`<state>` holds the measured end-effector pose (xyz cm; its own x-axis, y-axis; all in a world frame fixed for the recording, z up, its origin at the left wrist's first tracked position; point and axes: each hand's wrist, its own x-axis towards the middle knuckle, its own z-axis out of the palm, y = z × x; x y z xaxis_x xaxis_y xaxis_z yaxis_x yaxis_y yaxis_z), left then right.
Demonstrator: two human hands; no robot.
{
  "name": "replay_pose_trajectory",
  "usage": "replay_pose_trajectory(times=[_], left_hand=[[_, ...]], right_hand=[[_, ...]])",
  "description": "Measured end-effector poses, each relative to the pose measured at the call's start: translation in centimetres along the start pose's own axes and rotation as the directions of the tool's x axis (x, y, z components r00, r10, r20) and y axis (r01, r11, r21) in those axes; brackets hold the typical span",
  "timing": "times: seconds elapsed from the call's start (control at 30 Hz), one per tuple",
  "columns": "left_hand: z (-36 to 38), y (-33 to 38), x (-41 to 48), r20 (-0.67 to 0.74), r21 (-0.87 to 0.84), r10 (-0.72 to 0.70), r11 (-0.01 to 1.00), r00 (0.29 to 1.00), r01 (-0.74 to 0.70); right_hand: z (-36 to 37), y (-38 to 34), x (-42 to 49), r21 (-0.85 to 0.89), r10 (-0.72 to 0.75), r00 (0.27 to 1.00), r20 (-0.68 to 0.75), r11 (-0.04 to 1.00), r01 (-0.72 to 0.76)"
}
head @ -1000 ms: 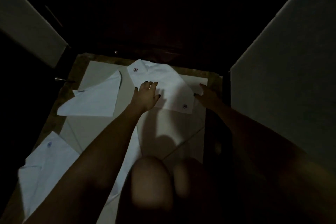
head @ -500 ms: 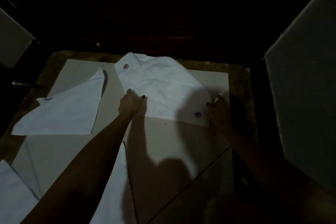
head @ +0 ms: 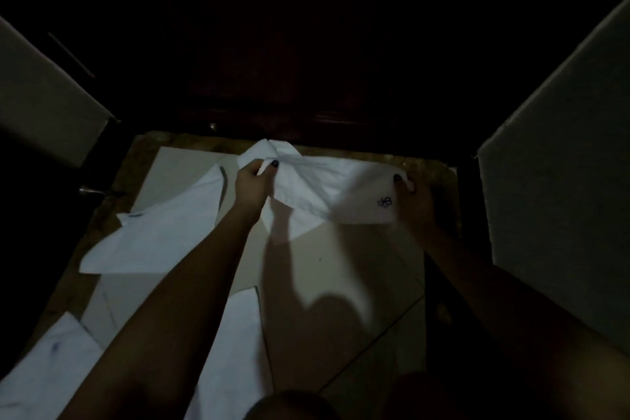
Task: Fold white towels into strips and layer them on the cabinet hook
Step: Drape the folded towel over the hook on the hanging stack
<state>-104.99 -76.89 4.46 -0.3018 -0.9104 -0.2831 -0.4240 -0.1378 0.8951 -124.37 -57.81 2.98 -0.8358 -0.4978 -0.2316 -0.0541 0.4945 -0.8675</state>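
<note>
Left hand (head: 254, 186) and right hand (head: 414, 196) pinch 1 towel (head: 324, 191) mid-fold, 3 more towels (head: 160, 232) unfolded, nothing hung

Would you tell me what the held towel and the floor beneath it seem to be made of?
Held towel: thin woven cloth, probably cotton, matte white; it creases and sags softly. Floor: smooth pale tile, likely ceramic; straight joint lines show, though dim light leaves that open.

Lower-left towel (head: 41, 382) cropped, dark cabinet (head: 324, 61) indistinct
</note>
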Motion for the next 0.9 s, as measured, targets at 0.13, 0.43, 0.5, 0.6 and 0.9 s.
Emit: replay_pose_trajectory(times=[0.13, 0.43, 0.5, 0.6, 0.9], left_hand=[[-3.8, 9.1, -2.4, -0.107, -0.026, 0.013, 1.000, 0.994, -0.016], [-16.1, 30.6, -11.0, -0.261, -0.129, -0.114, 0.988, 0.959, 0.083], [-19.4, 35.4, -12.5, -0.231, -0.163, -0.142, 0.981, 0.962, 0.105], [-24.5, 42.1, -15.3, -0.184, -0.236, -0.117, 0.969, 0.976, 0.071], [-38.8, 56.7, -21.6, -0.337, -0.477, -0.073, 0.873, 0.939, -0.103]], right_hand=[[-3.9, -8.6, -1.6, -0.087, -0.018, 0.997, -0.070, 0.996, 0.012], [-12.4, -33.2, -9.0, 0.121, 0.148, 0.977, 0.154, 0.978, -0.167], [-14.0, -39.6, -10.1, 0.139, 0.176, 0.955, 0.240, 0.967, -0.213], [-15.7, -49.0, -11.7, 0.170, 0.179, 0.920, 0.348, 0.953, -0.250], [-17.6, -70.0, -14.3, 0.254, 0.021, 0.829, 0.558, 0.947, -0.195]])
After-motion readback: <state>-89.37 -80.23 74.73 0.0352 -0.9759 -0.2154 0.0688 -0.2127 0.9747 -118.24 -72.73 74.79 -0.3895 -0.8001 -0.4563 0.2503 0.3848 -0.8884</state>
